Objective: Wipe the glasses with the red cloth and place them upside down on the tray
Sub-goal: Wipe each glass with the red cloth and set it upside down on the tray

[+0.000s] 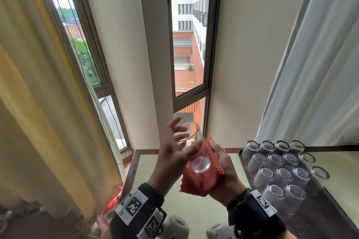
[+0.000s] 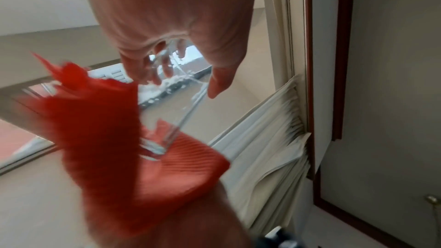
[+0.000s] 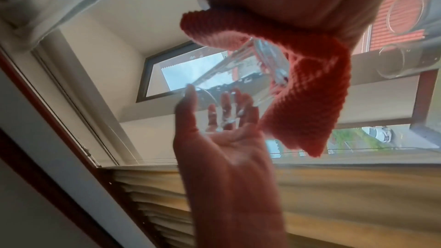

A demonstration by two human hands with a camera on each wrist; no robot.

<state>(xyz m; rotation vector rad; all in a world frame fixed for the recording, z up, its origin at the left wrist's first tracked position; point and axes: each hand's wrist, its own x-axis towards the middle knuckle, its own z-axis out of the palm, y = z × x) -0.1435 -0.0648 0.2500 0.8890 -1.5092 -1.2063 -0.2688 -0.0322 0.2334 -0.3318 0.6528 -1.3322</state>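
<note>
Upper-floor room, likely hotel or apartment: tall aluminium-framed window [image 1: 189, 44] overlooking a multi-storey block and tiled roofs, yellow curtain [image 1: 29, 103], white curtain [image 1: 320, 64], wood-edged table [image 1: 194, 209].

No readable text, label, brand, number or sign is found in any of the three views. The only printed marks are seen in the head view: black-and-white square coded patterns on white tags [image 1: 133, 204] fixed to the dark band on the left wrist, and a similar tag [image 1: 263, 202] on the band on the right wrist. These patterns carry no letters or digits that can be made out. Nothing is printed on the glasses, the cloth or the tray so far as can be told, and both wrist views are partly blurred.
</note>
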